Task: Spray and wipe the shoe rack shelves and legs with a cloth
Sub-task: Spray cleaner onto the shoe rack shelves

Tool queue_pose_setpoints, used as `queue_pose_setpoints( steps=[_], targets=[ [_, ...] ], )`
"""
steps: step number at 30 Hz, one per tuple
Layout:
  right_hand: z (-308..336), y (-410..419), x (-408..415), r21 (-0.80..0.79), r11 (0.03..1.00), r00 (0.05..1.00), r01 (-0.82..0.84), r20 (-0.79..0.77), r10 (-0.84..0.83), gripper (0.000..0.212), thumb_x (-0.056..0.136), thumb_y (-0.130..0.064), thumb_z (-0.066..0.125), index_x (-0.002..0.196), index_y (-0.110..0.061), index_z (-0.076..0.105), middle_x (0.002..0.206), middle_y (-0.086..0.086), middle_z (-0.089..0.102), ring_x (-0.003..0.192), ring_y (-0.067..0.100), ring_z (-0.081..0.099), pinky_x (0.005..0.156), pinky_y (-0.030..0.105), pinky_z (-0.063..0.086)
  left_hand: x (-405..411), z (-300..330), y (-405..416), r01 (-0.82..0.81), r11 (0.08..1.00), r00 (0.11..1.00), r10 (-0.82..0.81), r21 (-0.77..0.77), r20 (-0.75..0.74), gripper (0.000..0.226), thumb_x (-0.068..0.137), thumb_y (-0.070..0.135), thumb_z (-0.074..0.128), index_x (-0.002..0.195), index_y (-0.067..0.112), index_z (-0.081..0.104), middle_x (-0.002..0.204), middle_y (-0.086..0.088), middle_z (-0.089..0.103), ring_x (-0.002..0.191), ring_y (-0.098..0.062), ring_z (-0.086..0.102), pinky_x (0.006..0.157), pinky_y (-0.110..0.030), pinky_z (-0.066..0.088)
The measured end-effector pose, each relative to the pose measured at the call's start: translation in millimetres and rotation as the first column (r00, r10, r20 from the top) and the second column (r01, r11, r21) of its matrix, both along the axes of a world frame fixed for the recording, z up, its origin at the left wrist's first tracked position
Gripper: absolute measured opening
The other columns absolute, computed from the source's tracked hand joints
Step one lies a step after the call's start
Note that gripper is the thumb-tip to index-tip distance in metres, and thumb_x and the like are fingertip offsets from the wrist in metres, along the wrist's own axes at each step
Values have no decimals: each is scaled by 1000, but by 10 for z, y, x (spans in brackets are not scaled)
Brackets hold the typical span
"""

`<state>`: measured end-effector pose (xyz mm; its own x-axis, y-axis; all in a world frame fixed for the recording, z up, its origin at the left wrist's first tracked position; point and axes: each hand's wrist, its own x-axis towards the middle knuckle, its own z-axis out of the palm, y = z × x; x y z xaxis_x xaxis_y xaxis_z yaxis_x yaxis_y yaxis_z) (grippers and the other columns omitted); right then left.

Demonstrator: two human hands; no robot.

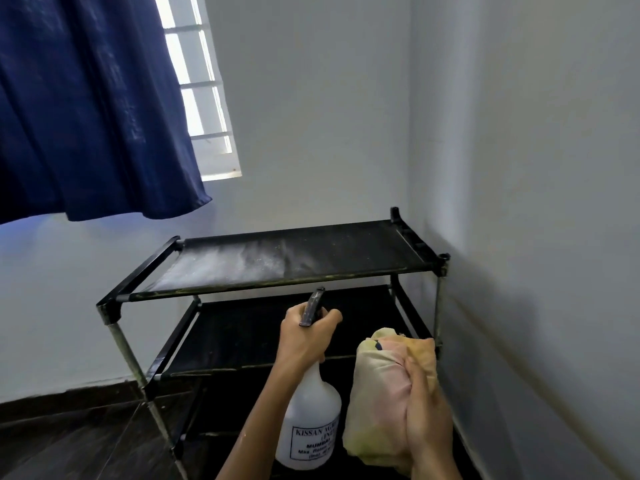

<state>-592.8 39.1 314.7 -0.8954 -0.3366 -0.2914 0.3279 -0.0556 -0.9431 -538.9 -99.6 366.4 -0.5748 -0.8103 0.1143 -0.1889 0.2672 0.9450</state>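
A black shoe rack point(114, 308) with metal legs stands in the room's corner. Its top shelf point(294, 254) shows a pale dusty or wet patch across the left half. My left hand point(306, 336) grips the neck and trigger of a white spray bottle point(311, 424), whose black nozzle points at the top shelf. My right hand point(427, 424) holds a bunched yellow and pink cloth point(384, 386) in front of the rack's right side, level with the middle shelf point(242, 336).
White walls point(519, 202) close in behind and on the right of the rack. A dark blue curtain point(86, 105) hangs over a window point(204, 88) at upper left. Dark floor point(69, 441) lies to the left of the rack.
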Motion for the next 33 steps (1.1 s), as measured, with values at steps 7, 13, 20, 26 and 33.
queue_pose_setpoints(
  steps=[7,13,20,26,33],
  targets=[
    [-69,149,-148,34,997,998,63,27,-64,52,93,-45,51,122,-2,59,101,15,53,87,24,46,77,32,37,-274,-32,251,3,1000,999,-3,1,38,20,81,20,63,64,11,54,57,-3,50,50,-14,45,41,-19,40],
    [-82,125,-140,47,995,996,91,4,-91,54,93,-45,50,127,-4,57,120,20,57,91,24,47,82,32,38,-181,-59,256,55,998,998,-55,11,3,15,81,16,65,73,8,55,61,-4,51,51,-14,47,44,-23,42],
    [-134,-40,-24,67,998,1000,19,-15,-18,34,91,-43,55,99,-11,63,90,8,64,76,19,55,72,32,40,380,-229,44,-68,998,985,68,4,-157,22,85,9,63,82,-10,53,62,-11,49,56,-23,50,41,-24,41],
    [-191,-141,59,144,989,998,32,-49,-25,35,90,-38,60,100,-6,66,86,11,59,79,24,55,76,33,41,1175,-756,-226,-337,932,929,353,134,-113,11,85,10,65,78,1,63,64,-13,58,60,-21,60,48,-29,52],
    [-142,-285,252,160,986,999,-40,-22,44,36,90,-39,60,100,-5,63,81,9,59,71,23,54,70,33,40,1840,-1191,-476,-538,826,838,545,168,6,38,88,22,64,57,6,52,49,-10,49,45,-14,50,35,-13,36]
  ],
)
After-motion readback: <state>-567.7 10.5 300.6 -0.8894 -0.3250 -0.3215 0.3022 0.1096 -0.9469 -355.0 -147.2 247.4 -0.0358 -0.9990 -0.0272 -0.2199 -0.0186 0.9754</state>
